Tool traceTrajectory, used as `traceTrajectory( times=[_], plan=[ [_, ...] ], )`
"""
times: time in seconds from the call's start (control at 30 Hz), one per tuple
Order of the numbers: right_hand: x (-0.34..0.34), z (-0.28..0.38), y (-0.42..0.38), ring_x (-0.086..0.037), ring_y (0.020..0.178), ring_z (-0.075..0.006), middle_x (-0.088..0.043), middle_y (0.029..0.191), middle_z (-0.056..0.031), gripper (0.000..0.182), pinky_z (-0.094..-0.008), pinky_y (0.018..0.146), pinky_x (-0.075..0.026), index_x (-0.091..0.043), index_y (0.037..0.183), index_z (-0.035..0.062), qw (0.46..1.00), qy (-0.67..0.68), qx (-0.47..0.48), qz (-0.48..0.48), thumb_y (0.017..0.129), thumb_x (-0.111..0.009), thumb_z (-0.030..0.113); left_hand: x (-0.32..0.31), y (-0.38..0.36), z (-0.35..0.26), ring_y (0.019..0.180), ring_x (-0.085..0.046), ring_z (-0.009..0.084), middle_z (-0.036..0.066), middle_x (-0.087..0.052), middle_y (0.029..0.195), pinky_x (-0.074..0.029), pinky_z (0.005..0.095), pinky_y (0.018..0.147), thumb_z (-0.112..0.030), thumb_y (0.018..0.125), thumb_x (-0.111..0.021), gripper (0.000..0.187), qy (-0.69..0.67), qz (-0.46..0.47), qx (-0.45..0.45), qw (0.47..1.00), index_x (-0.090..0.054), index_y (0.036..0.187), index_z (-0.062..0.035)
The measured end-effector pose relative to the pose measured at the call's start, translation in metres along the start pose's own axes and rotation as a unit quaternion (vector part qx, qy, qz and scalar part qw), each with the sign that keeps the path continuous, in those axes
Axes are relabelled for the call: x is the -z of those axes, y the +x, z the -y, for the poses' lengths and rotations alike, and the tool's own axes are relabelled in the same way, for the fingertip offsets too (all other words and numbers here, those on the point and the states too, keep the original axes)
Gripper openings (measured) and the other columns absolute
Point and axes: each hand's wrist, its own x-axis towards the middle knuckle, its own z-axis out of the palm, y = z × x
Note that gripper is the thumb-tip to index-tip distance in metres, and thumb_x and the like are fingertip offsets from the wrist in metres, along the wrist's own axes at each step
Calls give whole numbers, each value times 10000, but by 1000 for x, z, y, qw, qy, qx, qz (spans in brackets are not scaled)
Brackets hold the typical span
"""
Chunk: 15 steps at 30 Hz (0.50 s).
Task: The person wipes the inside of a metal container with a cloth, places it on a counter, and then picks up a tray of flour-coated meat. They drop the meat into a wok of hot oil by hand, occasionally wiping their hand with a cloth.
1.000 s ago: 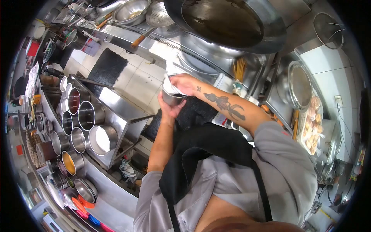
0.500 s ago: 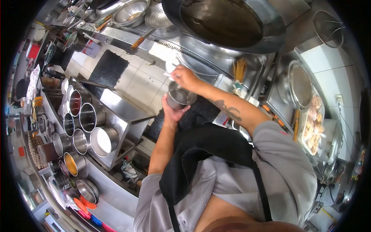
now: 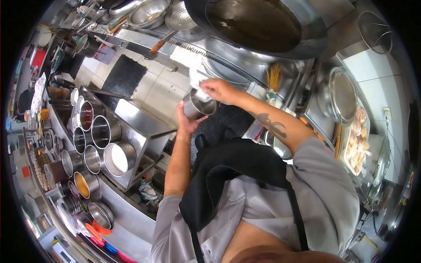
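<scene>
In front of me, over the floor, my left hand (image 3: 187, 121) is wrapped round the side and base of a metal pot (image 3: 191, 108). The pot is tilted, and part of its bare inside shows. My right hand (image 3: 218, 90) pinches a white cloth (image 3: 201, 93) at the pot's rim. Whether the white piece is cloth or paper is hard to make out. Some of it hangs over the rim beside my fingers.
A large wok (image 3: 254, 26) with dark liquid sits on the stove ahead. To its left are a perforated skimmer (image 3: 180, 19) and a metal bowl (image 3: 148, 14). Several metal pots (image 3: 105, 131) crowd the counter at left. A bamboo brush (image 3: 274, 78) stands by the stove.
My left hand has moved slightly left with the pot, which tilts more. My right hand has shifted slightly right, and more of the white cloth shows at the rim.
</scene>
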Motion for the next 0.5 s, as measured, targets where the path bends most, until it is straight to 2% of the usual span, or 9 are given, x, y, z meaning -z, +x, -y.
traceTrajectory(
  times=[0.1, 0.13, 0.23, 0.27, 0.37, 0.4, 0.5],
  plan=[
    [10, 25, -10, -615, 882, -337, -638, 966, -175, 164, -419, 757, -487, -643, 958, 10, 954, -247, 71, 156, 819, -574, 62, -1, 3, -3, 1165, -514, 329, 124, -541, 1281, -466, 539, 840, -672, 823, -396, 743, 11, 22, -12, 1000, -472, 1322, -126],
    [3, 23, -16, -627, 822, -341, -653, 895, -162, 160, -447, 708, -483, -639, 897, 0, 960, -233, 86, 126, 769, -572, 68, -1, 6, -5, 1158, -520, 326, 117, -544, 1278, -471, 542, 834, -662, 833, -391, 729, 20, 26, -20, 999, -472, 1323, -129],
    [-18, 4, -17, -633, 735, -329, -657, 792, -161, 160, -429, 668, -486, -650, 880, 0, 960, -101, -42, 258, 762, -580, 82, -3, 12, -4, 1160, -526, 331, 121, -553, 1273, -455, 553, 862, -662, 827, -404, 740, 47, 77, -43, 995, -475, 1324, -118],
    [-20, 1, -19, -628, 677, -330, -646, 717, -172, 174, -418, 655, -492, -654, 878, -5, 952, -5, -109, 284, 749, -588, 91, -3, 12, -4, 1161, -527, 331, 121, -552, 1276, -450, 551, 873, -658, 827, -407, 737, 49, 74, -35, 995, -475, 1323, -118],
    [-12, 10, -5, -658, 735, -292, -674, 824, -186, 218, -363, 705, -501, -662, 963, -2, 926, 67, -223, 296, 768, -586, 58, -6, 9, -4, 1164, -530, 328, 122, -553, 1280, -436, 544, 901, -645, 830, -416, 723, 49, 64, -15, 997, -478, 1319, -116],
    [-14, 6, -2, -654, 826, -314, -665, 926, -190, 235, -375, 726, -508, -659, 981, -11, 960, 6, -174, 220, 765, -608, 69, -9, 6, -4, 1165, -530, 325, 121, -554, 1276, -433, 540, 907, -639, 832, -421, 715, 46, 62, -8, 997, -480, 1315, -114],
    [-17, 5, -6, -620, 953, -345, -622, 1070, -201, 293, -384, 780, -505, -642, 1035, -16, 974, -183, -62, 121, 765, -634, 99, -19, 2, 1, 1164, -531, 321, 122, -555, 1269, -435, 534, 908, -627, 840, -425, 699, 37, 62, -5, 997, -481, 1310, -112]
  ],
)
